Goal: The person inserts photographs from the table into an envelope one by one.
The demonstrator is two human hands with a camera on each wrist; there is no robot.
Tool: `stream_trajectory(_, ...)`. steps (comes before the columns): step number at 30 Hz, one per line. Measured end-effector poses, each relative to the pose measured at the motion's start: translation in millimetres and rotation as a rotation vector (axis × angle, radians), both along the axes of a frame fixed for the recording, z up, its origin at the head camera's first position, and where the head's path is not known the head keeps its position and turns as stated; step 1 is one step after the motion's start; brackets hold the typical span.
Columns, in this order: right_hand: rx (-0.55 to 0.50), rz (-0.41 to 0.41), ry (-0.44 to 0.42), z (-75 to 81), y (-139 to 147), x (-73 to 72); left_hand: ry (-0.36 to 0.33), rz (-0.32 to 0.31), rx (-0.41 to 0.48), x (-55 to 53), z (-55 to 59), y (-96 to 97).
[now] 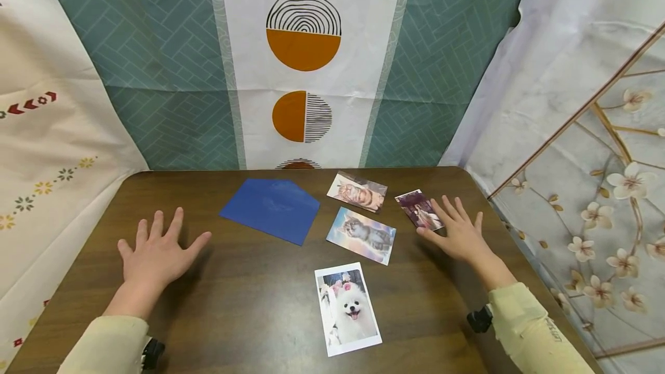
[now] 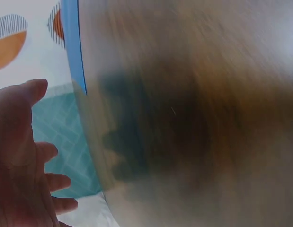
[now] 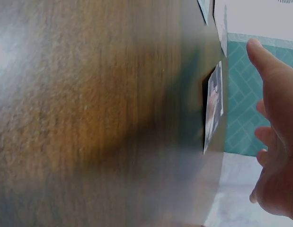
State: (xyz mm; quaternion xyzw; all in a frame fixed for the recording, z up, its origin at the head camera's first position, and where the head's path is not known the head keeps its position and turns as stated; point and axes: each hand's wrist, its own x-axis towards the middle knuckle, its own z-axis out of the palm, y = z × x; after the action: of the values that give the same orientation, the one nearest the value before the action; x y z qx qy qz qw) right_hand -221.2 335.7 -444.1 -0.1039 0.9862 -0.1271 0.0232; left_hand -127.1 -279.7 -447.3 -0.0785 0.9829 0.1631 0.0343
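Observation:
My left hand [image 1: 158, 255] hovers palm down over the left side of the table, fingers spread, holding nothing. To its right lies a blue envelope [image 1: 272, 209] with its pointed flap open. My right hand [image 1: 459, 232] is held spread over the right side, its thumb and fingertips overlapping a small dark photo [image 1: 419, 210] in the head view. In the right wrist view that photo [image 3: 213, 108] lies apart from the fingers. Left of it are a photo of an orange cat [image 1: 357, 191] and a grey kitten card [image 1: 361, 235]. Nearer the front lies a white-bordered photo of a white dog [image 1: 348, 309].
All the cards lie on a dark brown wooden table [image 1: 249, 299] with rounded far corners. Behind it hangs a green and white patterned curtain [image 1: 171, 74]. Printed cloths stand at the left [image 1: 57, 131] and, with flowers, at the right [image 1: 587, 201].

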Motion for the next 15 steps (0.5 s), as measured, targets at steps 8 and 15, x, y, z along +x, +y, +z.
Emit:
stream_trajectory(8,0.017,0.03,0.005,1.9,-10.5,-4.0,0.008,-0.054,-0.011,-21.7,6.4,37.9)
stream_trajectory(15,0.023,0.051,0.011,9.3,-25.5,-7.5,0.001,-0.095,-0.017,-40.9,13.2,69.9)
